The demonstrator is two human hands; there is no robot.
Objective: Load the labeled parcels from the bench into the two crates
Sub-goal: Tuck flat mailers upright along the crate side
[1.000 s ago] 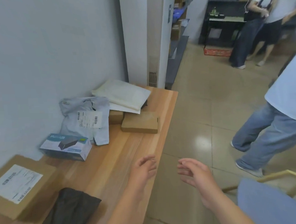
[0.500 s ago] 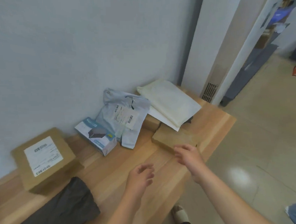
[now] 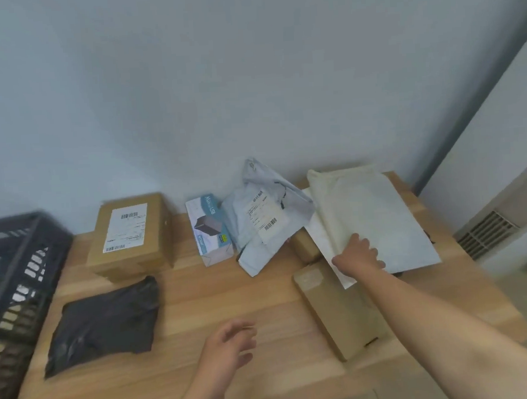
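Wooden worktop (image 3: 200, 300) fills the lower view. A dark slatted crate (image 3: 22, 273) stands at its 9 o'clock end. Up at 2 o'clock a big cream mailer (image 3: 372, 212) lies on top of the pile. At 11 o'clock a brown carton (image 3: 130, 236) sits against the wall, white label up. A black poly bag (image 3: 107, 323) lies flat at 8 o'clock, just in front of that carton. A flat cardboard parcel (image 3: 338, 311) lies at 4 o'clock. A grey mailer (image 3: 263, 226) shows its barcode label at 12 o'clock, touching a small blue box (image 3: 209, 229) on its 9 o'clock side. The right hand (image 3: 358, 257) rests on the cream mailer's near edge. Blur hides whether the fingers grip it, so I cannot tell. The left hand (image 3: 230, 347) hovers at 6 o'clock, fingers loose, holding nothing.
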